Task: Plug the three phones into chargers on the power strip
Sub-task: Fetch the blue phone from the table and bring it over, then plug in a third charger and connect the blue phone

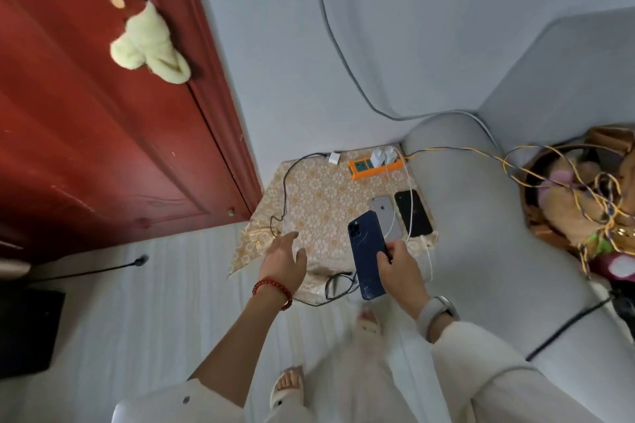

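My right hand [398,266] grips a dark blue phone [367,252], held back-up over the near edge of the small table [319,203]. My left hand [285,259] hovers open over the table's near left corner, close to a black cable [280,213]. A silver phone [386,216] and a black phone [412,213] lie side by side on the table's right, each with a white cable running to white chargers [385,155] in the orange power strip [374,168]. A loose white charger [333,158] sits at the table's far edge, on the black cable's end.
A red door [103,113] stands on the left with a pale cloth [147,45] hanging on it. A grey sofa [481,216] borders the table's right, with a brown bag [584,189] and tangled yellow-blue wire on it. My sandalled feet [288,385] stand on the pale floor.
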Demonstrator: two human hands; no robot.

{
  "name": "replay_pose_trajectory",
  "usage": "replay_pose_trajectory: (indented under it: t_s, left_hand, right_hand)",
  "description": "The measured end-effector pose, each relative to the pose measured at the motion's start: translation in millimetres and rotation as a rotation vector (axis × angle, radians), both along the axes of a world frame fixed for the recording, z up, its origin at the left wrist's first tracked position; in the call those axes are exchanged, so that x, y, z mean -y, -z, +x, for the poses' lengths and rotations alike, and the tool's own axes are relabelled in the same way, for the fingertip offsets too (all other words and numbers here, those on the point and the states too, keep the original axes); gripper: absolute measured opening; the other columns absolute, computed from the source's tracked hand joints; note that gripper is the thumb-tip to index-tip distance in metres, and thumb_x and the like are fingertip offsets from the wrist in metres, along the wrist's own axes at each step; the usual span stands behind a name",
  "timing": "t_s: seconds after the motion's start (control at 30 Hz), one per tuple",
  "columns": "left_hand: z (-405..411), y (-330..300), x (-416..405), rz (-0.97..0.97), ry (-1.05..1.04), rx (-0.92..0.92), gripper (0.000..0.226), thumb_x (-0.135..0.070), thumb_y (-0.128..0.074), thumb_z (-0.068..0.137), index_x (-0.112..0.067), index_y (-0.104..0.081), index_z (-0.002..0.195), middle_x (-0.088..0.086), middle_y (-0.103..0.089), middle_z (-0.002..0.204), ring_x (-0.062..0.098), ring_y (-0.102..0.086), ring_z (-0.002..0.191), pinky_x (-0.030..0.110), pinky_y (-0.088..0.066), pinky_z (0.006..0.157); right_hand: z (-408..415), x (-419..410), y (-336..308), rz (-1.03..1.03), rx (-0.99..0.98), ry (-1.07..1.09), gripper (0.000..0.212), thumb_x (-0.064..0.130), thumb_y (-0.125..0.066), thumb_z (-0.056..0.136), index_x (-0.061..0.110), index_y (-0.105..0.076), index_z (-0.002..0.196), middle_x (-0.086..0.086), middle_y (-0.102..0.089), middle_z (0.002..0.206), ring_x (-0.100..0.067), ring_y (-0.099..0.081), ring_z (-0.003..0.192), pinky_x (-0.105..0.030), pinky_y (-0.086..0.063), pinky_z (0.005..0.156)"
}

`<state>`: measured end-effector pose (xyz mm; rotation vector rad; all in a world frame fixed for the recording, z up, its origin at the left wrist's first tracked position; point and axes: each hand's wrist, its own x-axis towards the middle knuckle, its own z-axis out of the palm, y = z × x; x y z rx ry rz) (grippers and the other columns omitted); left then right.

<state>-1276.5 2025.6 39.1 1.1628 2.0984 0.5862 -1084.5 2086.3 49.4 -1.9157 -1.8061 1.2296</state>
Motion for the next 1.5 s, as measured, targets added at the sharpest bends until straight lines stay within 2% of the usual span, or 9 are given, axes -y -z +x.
replay_pose_trajectory:
  t_s: [0.27,0.43,0.53,0.8,0.97,1.1,1.27,1.4,1.5]
  left_hand:
    - [4.4,91.6,-106.0,-0.195,-0.236,0.059,0.04,-0.017,-0.045,0.089,-0.01,-0.042,0.128,0.013,-0.044,0.137,0.028,-0.046,0.121,0.04,-0.041,0.101]
    - [4.9,159.4,-153.6,-0.236,-0.386,0.073,0.041,-0.016,-0.043,0.09,-0.01,-0.039,0.131,0.013,-0.043,0.137,0.028,-0.047,0.121,0.042,-0.042,0.1]
    - [-0.7,191.9,-174.6,-0.279,-0.436,0.062,0.047,-0.016,-0.042,0.091,-0.011,-0.03,0.136,0.014,-0.033,0.144,0.031,-0.044,0.121,0.04,-0.041,0.094]
    - [-34.1,248.5,-203.8,-0.383,-0.421,0.086,0.086,-0.024,-0.053,0.085,-0.01,0.01,0.141,0.012,0.01,0.154,0.031,0.003,0.141,0.049,-0.009,0.116]
    - [-60.4,269.6,-212.7,-0.319,-0.474,0.194,0.085,-0.022,-0.057,0.082,-0.008,0.001,0.142,0.016,-0.013,0.152,0.033,-0.019,0.138,0.054,-0.024,0.111]
    - [-71.0,277.7,-217.3,-0.325,-0.501,0.043,0.059,-0.024,-0.053,0.085,-0.008,-0.028,0.136,0.022,-0.042,0.136,0.038,-0.045,0.119,0.049,-0.04,0.099]
    - [-68.7,264.3,-209.2,-0.141,-0.568,-0.072,0.03,-0.023,-0.045,0.09,-0.009,-0.052,0.115,0.019,-0.062,0.11,0.033,-0.059,0.097,0.041,-0.049,0.083]
    - [-54.2,229.6,-188.3,0.159,-0.321,-0.072,0.027,-0.013,-0.048,0.09,-0.004,-0.057,0.114,0.017,-0.064,0.099,0.028,-0.06,0.085,0.036,-0.05,0.076]
    - [-46.0,199.3,-164.9,0.247,-0.059,-0.029,0.026,-0.01,-0.049,0.087,-0.003,-0.061,0.109,0.016,-0.066,0.092,0.026,-0.061,0.08,0.034,-0.05,0.071]
  right_hand:
    - [-7.7,-138.5,100.1,-0.234,0.109,-0.157,0.006,0.017,-0.04,0.091,0.014,-0.039,0.096,-0.004,-0.053,0.081,-0.025,-0.054,0.071,-0.035,-0.043,0.062]
    - [-16.7,-180.8,171.2,-0.35,0.047,-0.164,0.005,0.011,-0.038,0.091,0.016,-0.038,0.093,-0.001,-0.05,0.072,-0.018,-0.049,0.06,-0.031,-0.036,0.05]
    - [-19.8,-190.9,201.5,-0.394,0.02,-0.161,0.007,0.01,-0.04,0.092,0.01,-0.041,0.099,-0.003,-0.049,0.075,-0.02,-0.048,0.065,-0.033,-0.037,0.055]
    - [-24.0,-190.8,229.2,-0.243,0.166,-0.215,0.017,0.007,-0.04,0.09,0.0,-0.047,0.104,-0.018,-0.057,0.099,-0.036,-0.055,0.09,-0.041,-0.046,0.074]
    - [-28.4,-188.8,229.4,-0.183,0.31,-0.296,0.022,0.008,-0.039,0.089,0.003,-0.046,0.109,-0.016,-0.049,0.115,-0.035,-0.05,0.101,-0.037,-0.044,0.072]
    - [-31.2,-190.4,228.5,-0.19,0.427,-0.361,0.028,0.015,-0.04,0.09,0.006,-0.044,0.116,-0.014,-0.049,0.122,-0.031,-0.039,0.117,-0.039,-0.043,0.081]
    - [-41.5,-204.9,222.0,-0.1,0.21,-0.347,0.039,0.015,-0.039,0.093,0.012,-0.037,0.131,-0.01,-0.043,0.133,-0.026,-0.038,0.125,-0.039,-0.04,0.095]
    - [-61.7,-226.1,206.6,-0.02,-0.008,-0.378,0.041,0.011,-0.038,0.093,0.017,-0.036,0.134,-0.01,-0.048,0.124,-0.024,-0.05,0.11,-0.038,-0.047,0.088]
    - [-80.0,-241.4,196.9,0.168,-0.011,-0.517,0.052,0.009,-0.044,0.09,0.015,-0.027,0.139,-0.015,-0.047,0.12,-0.027,-0.043,0.112,-0.035,-0.041,0.093]
